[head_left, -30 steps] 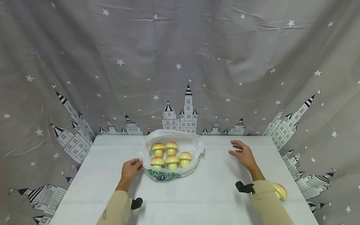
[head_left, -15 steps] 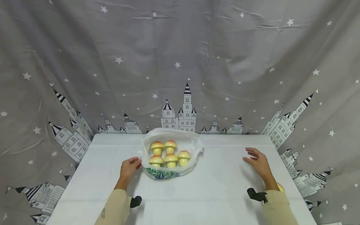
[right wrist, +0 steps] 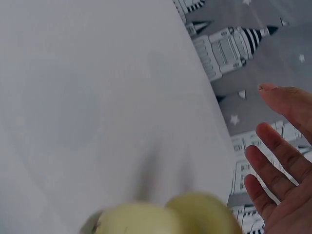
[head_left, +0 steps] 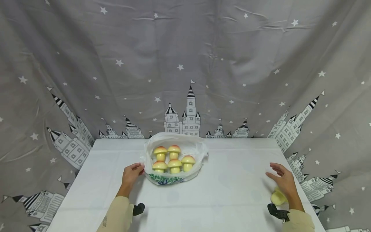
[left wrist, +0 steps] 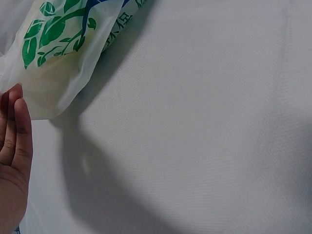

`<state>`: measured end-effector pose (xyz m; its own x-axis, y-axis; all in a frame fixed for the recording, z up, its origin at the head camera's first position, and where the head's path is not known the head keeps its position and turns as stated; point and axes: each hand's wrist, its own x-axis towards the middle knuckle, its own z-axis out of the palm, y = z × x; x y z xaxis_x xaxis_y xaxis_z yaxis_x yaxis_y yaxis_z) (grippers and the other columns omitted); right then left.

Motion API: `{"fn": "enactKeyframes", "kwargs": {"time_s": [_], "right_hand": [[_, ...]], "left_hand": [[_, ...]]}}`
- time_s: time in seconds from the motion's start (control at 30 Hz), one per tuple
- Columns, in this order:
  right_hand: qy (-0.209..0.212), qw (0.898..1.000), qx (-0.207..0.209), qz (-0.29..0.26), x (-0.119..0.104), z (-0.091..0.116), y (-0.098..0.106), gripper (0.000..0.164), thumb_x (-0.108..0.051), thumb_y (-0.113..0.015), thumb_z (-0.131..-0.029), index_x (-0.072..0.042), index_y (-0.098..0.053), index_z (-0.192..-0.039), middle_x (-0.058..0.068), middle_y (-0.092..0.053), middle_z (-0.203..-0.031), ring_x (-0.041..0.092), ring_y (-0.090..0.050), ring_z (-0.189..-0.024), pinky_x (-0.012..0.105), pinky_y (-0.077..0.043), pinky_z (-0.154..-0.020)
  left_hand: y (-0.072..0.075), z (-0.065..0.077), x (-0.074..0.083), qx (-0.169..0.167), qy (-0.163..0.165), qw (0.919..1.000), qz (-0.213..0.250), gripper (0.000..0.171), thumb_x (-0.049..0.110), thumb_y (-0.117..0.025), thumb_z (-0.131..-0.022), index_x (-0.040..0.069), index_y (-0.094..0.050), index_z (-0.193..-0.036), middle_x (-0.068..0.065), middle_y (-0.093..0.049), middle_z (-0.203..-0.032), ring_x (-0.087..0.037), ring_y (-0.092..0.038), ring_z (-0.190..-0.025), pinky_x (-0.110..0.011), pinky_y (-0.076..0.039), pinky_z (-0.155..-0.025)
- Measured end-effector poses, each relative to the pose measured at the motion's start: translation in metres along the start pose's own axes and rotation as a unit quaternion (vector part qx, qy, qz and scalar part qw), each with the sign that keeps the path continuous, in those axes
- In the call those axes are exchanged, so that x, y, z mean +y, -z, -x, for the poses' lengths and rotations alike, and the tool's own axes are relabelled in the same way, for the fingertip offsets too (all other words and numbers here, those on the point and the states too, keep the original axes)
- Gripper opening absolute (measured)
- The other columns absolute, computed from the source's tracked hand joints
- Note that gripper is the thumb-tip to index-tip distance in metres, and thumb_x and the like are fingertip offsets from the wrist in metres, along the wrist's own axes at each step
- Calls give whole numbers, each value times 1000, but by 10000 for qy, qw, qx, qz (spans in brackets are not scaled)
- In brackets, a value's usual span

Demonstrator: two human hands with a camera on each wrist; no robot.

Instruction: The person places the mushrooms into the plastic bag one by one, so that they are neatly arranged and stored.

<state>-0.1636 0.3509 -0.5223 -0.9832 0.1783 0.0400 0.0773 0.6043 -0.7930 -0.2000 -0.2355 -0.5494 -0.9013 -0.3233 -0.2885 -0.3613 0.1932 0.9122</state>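
A white plastic bag [head_left: 200,149] with a green and blue leaf print lies spread at the back of the table. Several yellow toy mushrooms [head_left: 175,163] with reddish caps stand inside it. At the bag's left edge, my left hand [head_left: 131,175] pinches the rim; the thumb is hidden in the left wrist view, where the fingers [left wrist: 22,129] meet the film. Over on the right, my right hand [head_left: 285,182] hovers with spread fingers and holds nothing. Just below it a single toy mushroom [head_left: 278,197] lies on the table, partly covered by the hand.
White cloth covers the table [head_left: 220,199]. Behind it hangs a grey curtain [head_left: 232,64] printed with castles and stars, which also shows past the table's right edge. A black wrist mount [head_left: 138,209] sticks out from the left sleeve, another mount [head_left: 276,211] from the right.
My right hand has moved right and toward me, coming over the lone mushroom. The left hand stays at the bag's edge, and the mushrooms in the bag keep their places.
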Motion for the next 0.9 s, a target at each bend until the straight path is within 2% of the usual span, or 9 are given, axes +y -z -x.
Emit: {"fn": "enactKeyframes", "kwargs": {"time_s": [0.2,0.4,0.53,0.67,0.87,0.9], "right_hand": [[-850,9963,-122,-96,21,15,11,59,-22,-71,-89,5,-46,-134,29,-44,-139,41,-38,-130,54,-29,-109],[-1490,9866,-643,-158,34,26,15,72,-31,-71,-88,3,-38,-141,31,-32,-146,45,-28,-135,57,-24,-112],[-1578,9816,-1053,-223,41,31,14,79,-32,-73,-86,3,-33,-144,30,-30,-147,42,-31,-132,56,-29,-109],[-1487,9811,-1230,-170,46,34,14,81,-24,-76,-83,4,-31,-145,28,-35,-145,35,-37,-124,47,-35,-102],[-1544,9774,-1378,-438,50,36,15,79,-12,-70,-84,5,-23,-146,30,-29,-145,40,-30,-130,55,-27,-109],[-1548,9770,-1391,-465,50,37,15,79,-12,-69,-84,5,-23,-146,30,-29,-145,40,-30,-130,53,-29,-108]], "left_hand": [[0,0,-1,-59,-32,10000,32,37,8,-58,-95,-15,-53,-123,-9,-67,-89,-6,-60,-70,-25,-56,-71],[-1,-1,0,-80,-15,9999,67,37,9,-59,-95,-15,-53,-123,-9,-67,-90,-5,-59,-70,-25,-56,-72],[1,-1,-1,-73,17,10000,44,37,9,-59,-95,-15,-53,-123,-10,-67,-90,-5,-59,-70,-24,-56,-72],[1,-1,0,-56,74,10000,19,37,10,-59,-95,-14,-54,-124,-11,-68,-93,-5,-59,-71,-24,-56,-72],[2,-2,-1,-64,83,9999,78,38,10,-60,-95,-14,-53,-124,-11,-68,-92,-6,-60,-71,-24,-56,-71],[2,-2,-1,-63,69,9999,69,38,10,-59,-95,-15,-53,-123,-11,-68,-92,-6,-60,-71,-23,-56,-71]]}}
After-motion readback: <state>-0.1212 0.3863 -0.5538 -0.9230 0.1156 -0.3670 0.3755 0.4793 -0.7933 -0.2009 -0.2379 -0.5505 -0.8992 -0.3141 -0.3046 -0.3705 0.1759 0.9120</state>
